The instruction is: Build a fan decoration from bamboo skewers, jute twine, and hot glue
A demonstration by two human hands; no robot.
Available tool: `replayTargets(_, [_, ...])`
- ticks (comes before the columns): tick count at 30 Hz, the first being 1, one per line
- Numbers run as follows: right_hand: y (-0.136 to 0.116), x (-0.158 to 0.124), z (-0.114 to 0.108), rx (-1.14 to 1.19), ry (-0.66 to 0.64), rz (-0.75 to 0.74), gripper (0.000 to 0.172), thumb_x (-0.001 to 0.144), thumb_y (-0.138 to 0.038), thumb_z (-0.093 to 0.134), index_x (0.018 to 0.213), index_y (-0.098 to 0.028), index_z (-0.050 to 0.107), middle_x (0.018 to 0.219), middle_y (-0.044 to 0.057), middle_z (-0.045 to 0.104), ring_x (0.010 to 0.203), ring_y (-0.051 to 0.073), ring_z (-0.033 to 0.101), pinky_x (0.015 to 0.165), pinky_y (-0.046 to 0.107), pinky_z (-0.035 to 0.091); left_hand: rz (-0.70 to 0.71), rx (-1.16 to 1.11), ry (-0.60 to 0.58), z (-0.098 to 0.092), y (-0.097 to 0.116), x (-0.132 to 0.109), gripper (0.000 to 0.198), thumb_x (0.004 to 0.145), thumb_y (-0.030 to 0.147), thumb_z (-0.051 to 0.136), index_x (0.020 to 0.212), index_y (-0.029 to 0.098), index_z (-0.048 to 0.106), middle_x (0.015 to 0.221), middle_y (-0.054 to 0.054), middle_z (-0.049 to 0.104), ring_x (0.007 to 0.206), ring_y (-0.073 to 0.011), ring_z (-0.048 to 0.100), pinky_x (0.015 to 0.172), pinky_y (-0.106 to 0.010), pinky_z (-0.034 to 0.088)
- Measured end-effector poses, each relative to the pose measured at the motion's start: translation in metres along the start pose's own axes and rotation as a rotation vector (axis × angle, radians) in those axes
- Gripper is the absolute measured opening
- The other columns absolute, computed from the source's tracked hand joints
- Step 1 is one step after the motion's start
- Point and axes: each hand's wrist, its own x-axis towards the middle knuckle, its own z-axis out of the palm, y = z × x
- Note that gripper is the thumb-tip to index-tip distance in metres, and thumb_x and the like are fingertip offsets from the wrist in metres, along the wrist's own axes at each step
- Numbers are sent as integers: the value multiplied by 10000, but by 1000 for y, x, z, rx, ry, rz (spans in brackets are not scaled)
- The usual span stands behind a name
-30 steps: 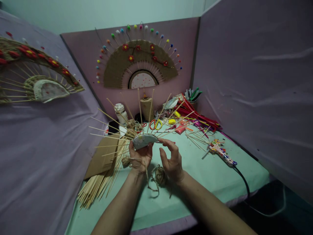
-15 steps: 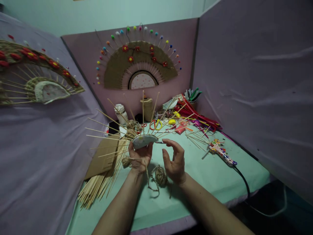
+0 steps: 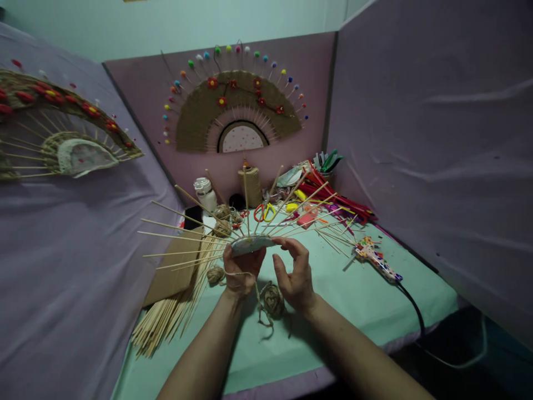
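My left hand [image 3: 242,272] is closed around the underside of a half-round fan base [image 3: 255,243], covered in pale fabric, with thin wooden sticks [image 3: 189,197] fanning out from its curved edge. The base is tilted, so its face shows as a narrow strip. A strand of jute twine [image 3: 240,273] crosses the left hand and hangs down. At the right end of the base, the index fingertip of my right hand [image 3: 296,275] touches or nearly touches it, with the thumb apart. Below and between the hands lies a ball of jute twine [image 3: 273,300].
Loose sticks [image 3: 160,325] and cardboard [image 3: 177,266] lie at left. A glue gun [image 3: 378,261] with a cord rests at right. Behind are scissors [image 3: 264,212], a white jar [image 3: 205,194], a twine spool [image 3: 251,186] and red craft stems [image 3: 333,191]. A finished fan [image 3: 241,105] hangs on the back panel.
The fan base has shifted slightly right and tipped flatter, and its sticks have swung with it. The right index finger now meets its right end. The hanging twine has moved a little right.
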Motion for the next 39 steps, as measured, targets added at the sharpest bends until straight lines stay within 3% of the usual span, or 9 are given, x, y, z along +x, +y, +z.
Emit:
replayTargets(7, [-3,2,-4,-59,92,-108,552,872,-71,567,1363,-238,380,1262,127,580,1178,249,574,973,526,499,17,24,20,1,-2,0,298,798,450,656,892,184,753,887,-60,779,847,-222,730,830,-357,567])
replayTargets(13, [-6,4,-5,-81,20,-208,599,848,-40,579,1373,-259,394,1212,103,621,1173,249,583,955,525,518,32,100,-4,-1,-8,-3,310,752,469,701,829,175,761,870,-69,779,851,-239,728,862,-378,550])
replayTargets(26, [-4,3,-7,-139,26,-141,529,872,-97,565,1347,-254,392,1178,103,627,1124,248,600,931,517,525,25,167,-125,-12,-12,-4,224,789,398,654,908,224,730,939,-38,769,953,-262,710,1008,-473,451])
replayTargets(36, [-8,6,-10,-247,11,-139,485,876,-121,564,1327,-235,423,1157,100,645,1106,252,616,923,500,504,43,202,-130,-9,-12,-3,237,730,390,726,875,203,738,929,-56,773,932,-263,713,917,-437,523])
replayTargets(39, [-5,6,-13,-176,99,-126,496,878,-114,557,1331,-245,400,1209,113,608,1144,258,597,942,527,500,67,165,-71,-9,-11,0,257,732,413,734,865,193,743,902,-65,776,903,-252,720,902,-412,536])
